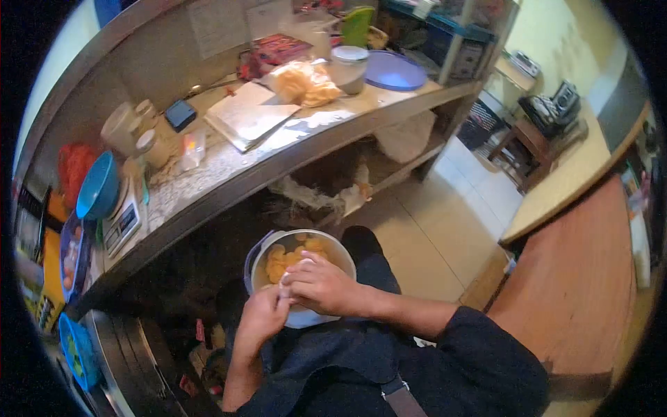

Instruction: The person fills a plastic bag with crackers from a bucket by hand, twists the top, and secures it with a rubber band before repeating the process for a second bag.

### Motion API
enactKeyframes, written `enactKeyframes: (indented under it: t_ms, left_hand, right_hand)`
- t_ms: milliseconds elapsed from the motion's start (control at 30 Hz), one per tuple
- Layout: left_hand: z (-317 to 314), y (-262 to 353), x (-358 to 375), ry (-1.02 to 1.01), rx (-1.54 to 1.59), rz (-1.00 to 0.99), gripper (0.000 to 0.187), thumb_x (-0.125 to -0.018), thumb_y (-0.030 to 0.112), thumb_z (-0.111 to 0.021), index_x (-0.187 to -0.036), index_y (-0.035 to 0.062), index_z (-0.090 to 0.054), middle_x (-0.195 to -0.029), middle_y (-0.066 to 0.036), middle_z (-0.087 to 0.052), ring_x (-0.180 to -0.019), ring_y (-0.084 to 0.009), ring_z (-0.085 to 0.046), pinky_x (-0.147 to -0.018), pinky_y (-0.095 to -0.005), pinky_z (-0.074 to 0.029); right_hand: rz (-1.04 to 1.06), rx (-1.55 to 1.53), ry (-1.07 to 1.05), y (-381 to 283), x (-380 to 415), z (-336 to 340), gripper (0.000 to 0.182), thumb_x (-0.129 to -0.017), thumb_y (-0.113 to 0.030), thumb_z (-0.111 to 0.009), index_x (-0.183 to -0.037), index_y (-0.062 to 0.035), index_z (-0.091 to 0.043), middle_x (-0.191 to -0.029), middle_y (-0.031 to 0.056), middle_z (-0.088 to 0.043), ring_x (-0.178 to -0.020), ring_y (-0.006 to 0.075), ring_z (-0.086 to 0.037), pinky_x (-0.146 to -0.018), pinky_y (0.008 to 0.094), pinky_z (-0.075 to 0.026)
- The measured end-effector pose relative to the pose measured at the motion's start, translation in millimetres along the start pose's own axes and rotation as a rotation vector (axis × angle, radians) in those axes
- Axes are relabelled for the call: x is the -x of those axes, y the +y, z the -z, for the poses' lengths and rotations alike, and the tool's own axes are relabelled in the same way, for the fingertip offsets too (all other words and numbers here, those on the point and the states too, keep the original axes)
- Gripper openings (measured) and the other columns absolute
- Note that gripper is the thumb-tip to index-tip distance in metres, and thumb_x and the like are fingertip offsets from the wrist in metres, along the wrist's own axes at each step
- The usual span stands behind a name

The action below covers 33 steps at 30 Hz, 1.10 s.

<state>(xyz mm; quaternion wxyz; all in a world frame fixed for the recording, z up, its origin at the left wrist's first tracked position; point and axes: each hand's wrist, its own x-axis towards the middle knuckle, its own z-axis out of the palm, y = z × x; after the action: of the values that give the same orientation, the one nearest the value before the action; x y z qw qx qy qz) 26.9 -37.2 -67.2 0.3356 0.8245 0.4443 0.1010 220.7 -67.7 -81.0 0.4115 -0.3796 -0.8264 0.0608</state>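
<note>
Head view: my fingers (pixel 301 287) met, maybe pinching something; the tub (pixel 344 258), yellow pieces (pixel 276 267) at twelve o'clock, wanted steadying.

Over there on the bench (pixel 177 186), some papers (pixel 251 117) lie between a small dark box (pixel 180 115) and a round purple tray (pixel 396 71).

Fisheye bowing; corners black. Patchy glare whitens papers (pixel 251 113) and countertop (pixel 324 124); deep shadow beneath countertop. Fine detail soft throughout.

Yellow pieces (pixel 279 261) in tub (pixel 342 260) blurred, partly hidden by hands (pixel 323 286).
</note>
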Motion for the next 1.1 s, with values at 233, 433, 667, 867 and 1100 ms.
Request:
enactKeyframes:
  t_ms: [233,433,667,867,1100]
  left_hand:
    - [-24,-12,-7,0.22,0.911,0.184,0.008,-0.089,0.006,-0.057,-0.085,0.0028,-0.063,-0.077,-0.002,-0.063,-0.066,-0.0084,-0.058,-0.061,-0.0221,-0.046]
    - [2,0,1,0.033,0.339,-0.037,0.005,-0.085,0.006,-0.064,-0.086,0.0014,-0.064,-0.078,-0.004,-0.066,-0.072,-0.0096,-0.061,-0.064,-0.0245,-0.048]
    - [-7,5,-6,0.145,0.763,0.111,0.004,-0.087,0.004,-0.059,-0.09,0.0009,-0.06,-0.082,-0.001,-0.063,-0.074,-0.0079,-0.058,-0.068,-0.0223,-0.047]
    - [-13,2,-10,0.228,0.927,0.161,0.004,-0.087,0.003,-0.061,-0.09,0.0021,-0.059,-0.082,0.0,-0.06,-0.071,-0.0062,-0.055,-0.066,-0.0223,-0.046]
    - [1,8,-21,0.447,0.09,-0.498,0.011,-0.075,0.002,-0.065,-0.083,0.0051,-0.059,-0.08,-0.012,-0.058,-0.076,-0.0319,-0.056,-0.071,-0.0382,-0.044]
  right_hand:
    - [-0.257,0.026,-0.293,3,-6,6,0.017,-0.083,-0.022,-0.064,-0.092,-0.0087,-0.059,-0.095,0.0081,-0.064,-0.096,0.0264,-0.061,-0.094,0.0455,-0.042]
    - [0.058,-0.128,-0.038,5,-1,6,0.034,-0.082,-0.02,-0.065,-0.113,-0.0074,-0.06,-0.118,0.0112,-0.06,-0.101,0.028,-0.06,-0.088,0.0412,-0.043]
    - [-0.117,-0.07,-0.102,13,-4,4,0.018,-0.082,-0.026,-0.062,-0.086,-0.009,-0.056,-0.084,0.0083,-0.058,-0.083,0.0284,-0.056,-0.072,0.0399,-0.042]
    - [-0.136,-0.037,-0.083,19,-8,-3,0.021,-0.083,-0.028,-0.063,-0.082,-0.008,-0.056,-0.076,0.0098,-0.056,-0.077,0.0291,-0.055,-0.071,0.04,-0.043]
    - [-0.405,-0.379,-0.104,18,-5,8,0.02,-0.084,-0.024,-0.065,-0.088,-0.0042,-0.061,-0.078,0.0116,-0.062,-0.073,0.0258,-0.06,-0.067,0.0345,-0.046]
